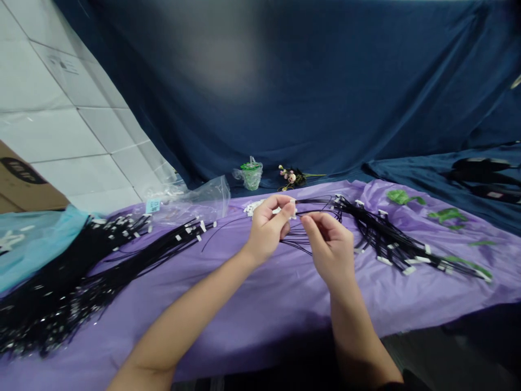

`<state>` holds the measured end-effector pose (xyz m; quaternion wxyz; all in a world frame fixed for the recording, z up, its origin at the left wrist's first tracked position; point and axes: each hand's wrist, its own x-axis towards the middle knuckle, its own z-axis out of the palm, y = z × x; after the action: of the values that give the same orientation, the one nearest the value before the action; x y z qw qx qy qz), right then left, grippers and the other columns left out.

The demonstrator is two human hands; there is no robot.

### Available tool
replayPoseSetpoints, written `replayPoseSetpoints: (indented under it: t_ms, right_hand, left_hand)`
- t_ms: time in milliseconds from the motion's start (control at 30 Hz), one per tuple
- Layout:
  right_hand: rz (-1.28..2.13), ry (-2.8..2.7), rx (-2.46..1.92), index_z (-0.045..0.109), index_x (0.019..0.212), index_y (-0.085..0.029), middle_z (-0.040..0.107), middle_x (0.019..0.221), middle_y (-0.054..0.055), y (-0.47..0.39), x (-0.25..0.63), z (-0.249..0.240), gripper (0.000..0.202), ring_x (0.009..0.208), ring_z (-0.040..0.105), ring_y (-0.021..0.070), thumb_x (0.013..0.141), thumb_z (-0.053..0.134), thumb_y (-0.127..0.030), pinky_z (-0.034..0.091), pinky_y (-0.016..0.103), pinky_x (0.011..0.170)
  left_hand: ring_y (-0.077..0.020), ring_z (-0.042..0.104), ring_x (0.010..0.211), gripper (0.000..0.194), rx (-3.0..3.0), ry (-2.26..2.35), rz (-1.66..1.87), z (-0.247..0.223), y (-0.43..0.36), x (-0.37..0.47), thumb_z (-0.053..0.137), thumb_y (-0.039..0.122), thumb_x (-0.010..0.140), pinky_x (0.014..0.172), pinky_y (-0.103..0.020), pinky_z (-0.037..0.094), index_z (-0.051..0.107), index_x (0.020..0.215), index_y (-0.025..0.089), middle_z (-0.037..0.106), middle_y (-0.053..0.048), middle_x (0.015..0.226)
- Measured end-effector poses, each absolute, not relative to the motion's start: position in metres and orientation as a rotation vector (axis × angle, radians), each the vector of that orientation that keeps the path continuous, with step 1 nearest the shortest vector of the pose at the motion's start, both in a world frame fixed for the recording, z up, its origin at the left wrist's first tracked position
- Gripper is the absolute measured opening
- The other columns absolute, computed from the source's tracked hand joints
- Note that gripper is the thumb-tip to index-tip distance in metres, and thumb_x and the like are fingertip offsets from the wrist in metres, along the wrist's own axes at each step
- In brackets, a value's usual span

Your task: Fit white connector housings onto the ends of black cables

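My left hand [265,228] pinches a small white connector [292,202] between thumb and forefinger. Just to its right, my right hand [332,248] is closed on a thin black wire [303,212] that leads toward the connector. Behind and under the left hand lies a pile of loose white connectors [251,208]. More black wires pass below both hands. To the right spreads a bundle of black wires with white connectors [391,233]. At the left, another such bundle [150,250] lies beside a thicker heap of black wires [49,282].
A purple sheet [228,304] covers the table. Clear plastic bags [207,198] lie at back left, near a light blue bag [49,233] and a cardboard box [28,182]. A green-lidded cup [251,175] and flowers [291,176] stand before a dark blue curtain [325,81].
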<state>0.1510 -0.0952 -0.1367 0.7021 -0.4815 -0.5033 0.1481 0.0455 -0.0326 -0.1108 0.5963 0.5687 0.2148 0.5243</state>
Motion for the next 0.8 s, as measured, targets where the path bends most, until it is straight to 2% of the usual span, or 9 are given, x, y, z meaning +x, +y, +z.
replayPoseSetpoints:
  t_ms: [100, 233, 367, 433, 600, 800]
  right_hand:
    - [0.306, -1.045, -0.999, 0.066, 0.095, -0.018, 0.055, 0.062, -0.003, -0.1, 0.167, -0.138, 0.018, 0.051, 0.049, 0.0091, 0.088, 0.06, -0.034, 0.04, 0.022, 0.048]
    - [0.215, -1.068, -1.061, 0.067, 0.088, -0.019, 0.061, 0.069, -0.001, -0.106, 0.196, -0.143, 0.015, 0.06, 0.058, 0.0113, 0.087, 0.062, -0.033, 0.047, 0.024, 0.057]
    - [0.419, -1.394, -1.168, 0.069, 0.095, -0.02, 0.069, 0.092, 0.004, -0.104, 0.205, -0.151, 0.017, 0.086, 0.064, 0.016, 0.087, 0.063, -0.034, 0.05, 0.028, 0.078]
    - [0.545, -1.527, -1.127, 0.069, 0.097, -0.021, 0.07, 0.097, 0.004, -0.103, 0.197, -0.152, 0.018, 0.091, 0.064, 0.0166, 0.089, 0.061, -0.035, 0.049, 0.029, 0.083]
    - [0.813, -1.595, -0.937, 0.066, 0.096, -0.02, 0.065, 0.082, 0.002, -0.108, 0.169, -0.149, 0.019, 0.077, 0.06, 0.0136, 0.093, 0.055, -0.035, 0.048, 0.026, 0.07]
    - [0.998, -1.58, -0.852, 0.059, 0.075, -0.017, 0.058, 0.067, -0.001, -0.113, 0.166, -0.143, 0.025, 0.061, 0.054, 0.0098, 0.092, 0.056, -0.034, 0.044, 0.023, 0.058]
  left_hand:
    - [-0.0004, 0.035, 0.035, 0.022, 1.141, 0.539, 1.302, -0.102, -0.022, 0.04, 0.071, 0.033, 0.075, 0.034, -0.018, 0.017, 0.057, 0.081, 0.017, 0.051, 0.005, 0.066]
    - [0.0002, 0.03, 0.034, 0.014, 0.922, 0.527, 1.252, -0.085, -0.003, 0.022, 0.066, 0.027, 0.079, 0.033, -0.016, 0.017, 0.057, 0.084, 0.017, 0.052, 0.006, 0.067]
    - [0.0003, 0.026, 0.034, 0.01, 0.806, 0.382, 1.157, -0.078, 0.011, 0.007, 0.059, 0.024, 0.086, 0.032, -0.014, 0.018, 0.057, 0.084, 0.015, 0.051, 0.006, 0.065]
    - [0.0006, 0.025, 0.034, 0.011, 0.771, 0.337, 1.132, -0.079, 0.013, 0.005, 0.056, 0.024, 0.089, 0.031, -0.014, 0.018, 0.056, 0.083, 0.014, 0.051, 0.006, 0.066]
    - [0.001, 0.022, 0.034, 0.016, 0.749, 0.301, 1.08, -0.08, 0.01, 0.006, 0.05, 0.026, 0.093, 0.031, -0.013, 0.018, 0.055, 0.082, 0.015, 0.047, 0.006, 0.065]
    - [0.0015, 0.019, 0.034, 0.025, 0.684, 0.245, 1.056, -0.078, 0.008, 0.004, 0.042, 0.027, 0.097, 0.03, -0.013, 0.018, 0.055, 0.079, 0.013, 0.049, 0.005, 0.065]
